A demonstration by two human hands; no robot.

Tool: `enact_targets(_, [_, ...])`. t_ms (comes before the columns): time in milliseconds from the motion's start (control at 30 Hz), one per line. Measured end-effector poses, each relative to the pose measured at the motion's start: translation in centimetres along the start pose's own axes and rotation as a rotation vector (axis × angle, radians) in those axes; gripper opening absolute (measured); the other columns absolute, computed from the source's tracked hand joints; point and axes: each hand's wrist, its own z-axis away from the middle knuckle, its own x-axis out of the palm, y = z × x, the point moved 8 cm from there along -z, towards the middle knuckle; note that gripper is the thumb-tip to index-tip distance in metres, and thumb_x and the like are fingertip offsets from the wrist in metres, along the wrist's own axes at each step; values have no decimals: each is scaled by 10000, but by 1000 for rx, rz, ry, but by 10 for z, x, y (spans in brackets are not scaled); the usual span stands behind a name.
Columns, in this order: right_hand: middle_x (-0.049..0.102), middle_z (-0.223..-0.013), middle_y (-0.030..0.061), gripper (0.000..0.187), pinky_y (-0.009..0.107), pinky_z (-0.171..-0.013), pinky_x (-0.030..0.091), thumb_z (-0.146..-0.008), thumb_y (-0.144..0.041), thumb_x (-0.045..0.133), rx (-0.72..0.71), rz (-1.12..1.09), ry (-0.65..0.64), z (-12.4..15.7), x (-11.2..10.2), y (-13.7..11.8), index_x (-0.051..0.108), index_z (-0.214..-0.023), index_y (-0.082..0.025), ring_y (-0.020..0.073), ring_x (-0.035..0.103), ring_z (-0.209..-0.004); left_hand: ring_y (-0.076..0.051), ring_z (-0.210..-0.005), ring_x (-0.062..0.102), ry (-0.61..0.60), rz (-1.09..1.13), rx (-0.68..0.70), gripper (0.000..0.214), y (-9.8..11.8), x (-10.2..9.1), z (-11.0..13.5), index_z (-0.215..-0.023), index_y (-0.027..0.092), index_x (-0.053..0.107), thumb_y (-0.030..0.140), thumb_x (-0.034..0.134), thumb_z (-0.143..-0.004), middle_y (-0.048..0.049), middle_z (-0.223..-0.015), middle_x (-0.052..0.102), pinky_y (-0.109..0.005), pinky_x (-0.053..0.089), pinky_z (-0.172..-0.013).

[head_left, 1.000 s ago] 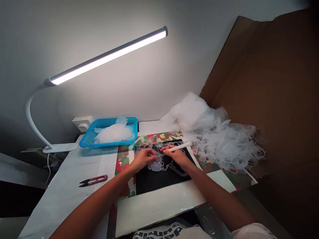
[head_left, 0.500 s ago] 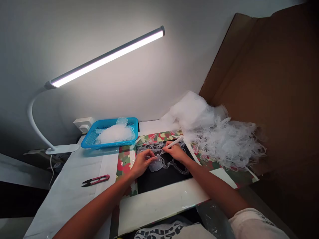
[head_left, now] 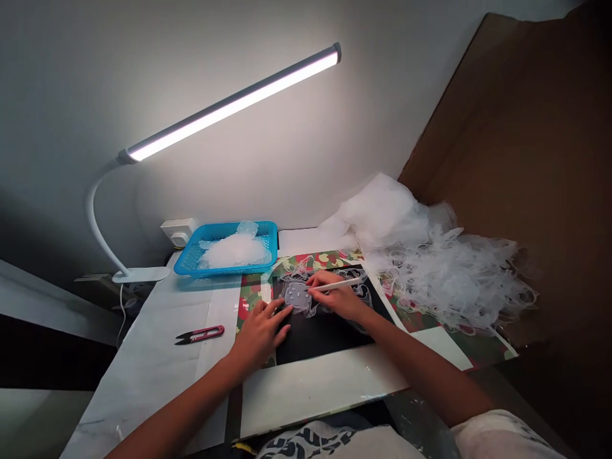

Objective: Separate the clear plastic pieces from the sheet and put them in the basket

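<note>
In the head view my right hand (head_left: 338, 297) is closed around a white pen-like tool (head_left: 342, 284). Its tip is at the right side of a thin translucent sheet piece (head_left: 297, 296) with small cut-outs or marks. My left hand (head_left: 262, 328) lies with spread fingers at the lower left edge of that piece, fingertips on it or right beside it. Under both is a black mat (head_left: 315, 341). Thin clear outline scraps (head_left: 366, 294) lie on the mat around and behind my right hand.
A blue basket (head_left: 191, 268) holds a heap of translucent pieces (head_left: 234, 250). Thread snips (head_left: 199, 335) lie on the white table cover at left. Piles of clear scraps (head_left: 459, 277) spread at right beside cardboard (head_left: 516, 159). A lamp (head_left: 239, 99) shines overhead.
My left hand has let go of the translucent piece, which now lies flat, and has spread out lower. My right hand has brought the tool over to it. The whole view has shifted.
</note>
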Motion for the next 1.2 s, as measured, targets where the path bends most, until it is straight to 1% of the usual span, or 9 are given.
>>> enact_targets(67, [636, -864, 25, 161, 291, -750, 440, -840, -212, 590, -47, 1, -124, 3, 28, -6, 532, -691, -196, 164, 578, -803, -243, -991, 533, 14, -138, 54, 399, 7, 7, 5, -1296, 241, 600, 282, 556, -901, -78, -1332, 585, -428, 453, -906])
enact_targets(167, [621, -875, 35, 158, 288, -733, 443, -820, -152, 611, -62, 20, -171, 7, 48, -3, 529, -690, -188, 162, 569, -801, -241, -971, 544, 37, -249, 91, 390, 13, 10, 8, -1286, 220, 609, 274, 555, -903, -79, -1320, 602, -420, 462, -895])
enact_targets(500, [581, -903, 27, 143, 271, -688, 445, -843, -122, 579, -69, 97, -193, 8, 57, 6, 525, -732, -195, 149, 551, -773, -247, -998, 556, 42, -210, 90, 390, 12, 10, 9, -1262, 222, 608, 230, 575, -873, -87, -1314, 599, -436, 449, -912])
enact_targets(767, [623, -924, 65, 119, 334, -819, 470, -915, -192, 525, -150, 221, -209, 18, 68, 3, 545, -798, -203, 201, 577, -891, -252, -987, 554, 17, -182, 90, 398, 10, 12, 9, -1261, 218, 608, 237, 553, -867, -94, -1314, 595, -447, 446, -910])
enact_targets(833, [639, -866, 68, 140, 350, -817, 467, -926, -222, 503, -150, 276, -167, 13, 54, 4, 557, -798, -210, 218, 587, -869, -255, -987, 552, 3, -183, 91, 403, 10, 12, 9, -1264, 214, 607, 240, 547, -867, -98, -1318, 594, -449, 447, -909])
enact_targets(967, [698, -906, 56, 167, 335, -795, 475, -916, -266, 483, 117, 264, 264, 0, -32, 20, 576, -788, -215, 201, 625, -830, -253, -1001, 553, -17, -173, 94, 426, 10, 12, 8, -1296, 236, 585, 254, 547, -872, -90, -1340, 581, -441, 452, -904])
enact_targets(1033, [719, -931, 48, 173, 343, -804, 482, -882, -283, 531, 195, 207, 306, -1, -50, 23, 570, -728, -214, 206, 643, -841, -253, -1001, 556, -15, -163, 91, 424, 10, 12, 8, -1288, 247, 590, 251, 557, -865, -87, -1333, 584, -440, 456, -898])
enact_targets(1133, [720, -963, 48, 144, 350, -826, 491, -848, -251, 582, 107, 95, 12, 0, -10, 13, 590, -709, -212, 217, 656, -903, -257, -1006, 552, -12, -157, 86, 439, 9, 12, 9, -1283, 245, 591, 222, 573, -845, -86, -1326, 588, -445, 456, -905])
enact_targets(1200, [707, -977, 56, 126, 348, -838, 492, -848, -212, 579, 19, 94, -97, 8, 24, 5, 589, -723, -212, 218, 649, -948, -257, -1009, 548, -13, -154, 78, 457, 9, 12, 10, -1294, 249, 584, 207, 574, -840, -84, -1338, 579, -448, 455, -913])
